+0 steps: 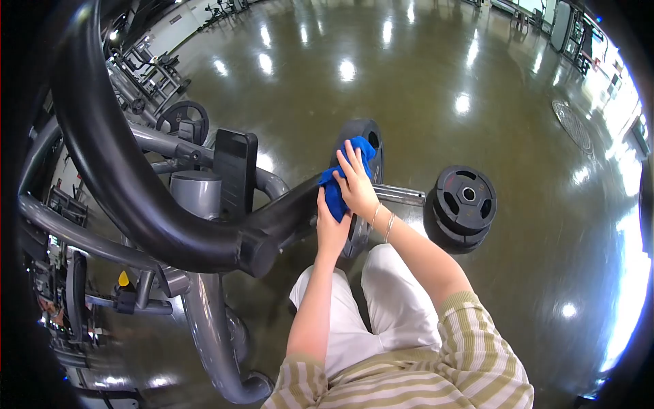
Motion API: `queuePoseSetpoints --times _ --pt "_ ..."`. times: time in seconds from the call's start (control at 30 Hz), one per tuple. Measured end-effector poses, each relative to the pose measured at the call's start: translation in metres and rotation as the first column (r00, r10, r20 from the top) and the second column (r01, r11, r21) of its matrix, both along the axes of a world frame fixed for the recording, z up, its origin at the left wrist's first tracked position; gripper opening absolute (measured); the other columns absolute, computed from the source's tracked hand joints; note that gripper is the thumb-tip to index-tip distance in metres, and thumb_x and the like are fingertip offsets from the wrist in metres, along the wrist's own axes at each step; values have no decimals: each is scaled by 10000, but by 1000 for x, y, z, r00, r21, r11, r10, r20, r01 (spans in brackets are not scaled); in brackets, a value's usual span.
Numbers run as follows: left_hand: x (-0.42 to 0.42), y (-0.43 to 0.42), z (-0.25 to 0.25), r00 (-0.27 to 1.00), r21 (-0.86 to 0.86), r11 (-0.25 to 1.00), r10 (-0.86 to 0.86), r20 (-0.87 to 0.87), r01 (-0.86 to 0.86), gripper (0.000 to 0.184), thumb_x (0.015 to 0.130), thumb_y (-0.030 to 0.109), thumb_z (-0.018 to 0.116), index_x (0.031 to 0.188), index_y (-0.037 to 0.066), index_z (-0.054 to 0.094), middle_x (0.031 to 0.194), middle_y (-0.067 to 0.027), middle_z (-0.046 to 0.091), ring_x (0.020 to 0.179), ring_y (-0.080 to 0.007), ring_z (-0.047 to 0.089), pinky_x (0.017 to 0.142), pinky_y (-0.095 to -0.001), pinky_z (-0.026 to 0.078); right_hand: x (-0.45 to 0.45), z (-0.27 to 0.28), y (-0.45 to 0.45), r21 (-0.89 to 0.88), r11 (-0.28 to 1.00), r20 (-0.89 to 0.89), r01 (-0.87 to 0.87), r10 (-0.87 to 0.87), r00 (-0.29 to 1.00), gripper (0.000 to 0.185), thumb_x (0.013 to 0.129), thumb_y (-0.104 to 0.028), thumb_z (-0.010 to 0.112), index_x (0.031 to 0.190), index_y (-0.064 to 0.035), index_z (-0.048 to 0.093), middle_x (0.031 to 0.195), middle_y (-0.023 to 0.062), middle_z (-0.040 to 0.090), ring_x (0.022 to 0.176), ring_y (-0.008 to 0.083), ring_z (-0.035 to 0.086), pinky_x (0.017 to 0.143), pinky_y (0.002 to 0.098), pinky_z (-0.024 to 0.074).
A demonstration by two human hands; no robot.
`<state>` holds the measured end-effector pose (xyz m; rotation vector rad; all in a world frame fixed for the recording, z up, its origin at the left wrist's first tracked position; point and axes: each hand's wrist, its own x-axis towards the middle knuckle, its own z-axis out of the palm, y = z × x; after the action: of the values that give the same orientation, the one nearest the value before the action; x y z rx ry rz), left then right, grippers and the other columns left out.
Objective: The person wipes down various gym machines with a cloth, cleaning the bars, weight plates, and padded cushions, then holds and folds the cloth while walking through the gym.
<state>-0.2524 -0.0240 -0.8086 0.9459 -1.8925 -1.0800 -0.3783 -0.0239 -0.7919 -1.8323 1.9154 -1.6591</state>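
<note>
A blue cloth (334, 195) lies against a dark weight plate (358, 235) mounted on a metal bar (402, 194) of a gym machine. My left hand (332, 228) presses the lower part of the cloth, its fingers pointing up and partly covered. Above and to the right, my right hand (355, 183) rests on the cloth with its fingers spread over the plate's side. Part of the plate is hidden behind my hands and the cloth.
A thick black curved tube (102, 143) and grey frame (211, 320) fill the left side. A stack of round weight plates (463, 204) stands on the floor (545, 259) to the right. Further machines (153, 68) are at the back left.
</note>
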Motion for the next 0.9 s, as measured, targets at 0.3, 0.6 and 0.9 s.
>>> queuePoseSetpoints --times 0.3,0.6,0.9 --pt "-9 20 -9 952 -41 951 306 7 -306 777 738 269 735 1326 10 297 1151 -274 524 1053 -396 534 881 -439 422 -35 44 -57 161 918 -96 363 -351 931 554 711 -341 661 1223 -173 530 1390 212 309 1216 572 246 986 661 210" --pt "-4 26 -50 922 -228 903 384 50 -364 590 737 296 735 1172 -14 487 902 -221 637 752 -382 634 620 -404 517 -7 39 -16 137 954 -480 265 -170 860 345 733 -308 623 973 -62 638 1222 170 463 1190 461 328 1016 608 215" --pt "-1 50 -58 906 -117 906 385 -174 -407 732 729 215 755 1314 -14 380 1042 -243 611 884 -345 642 716 -378 524 -105 29 -93 539 802 -265 258 -130 956 422 769 -375 469 1064 -150 670 1300 177 470 1208 392 395 1047 505 232"
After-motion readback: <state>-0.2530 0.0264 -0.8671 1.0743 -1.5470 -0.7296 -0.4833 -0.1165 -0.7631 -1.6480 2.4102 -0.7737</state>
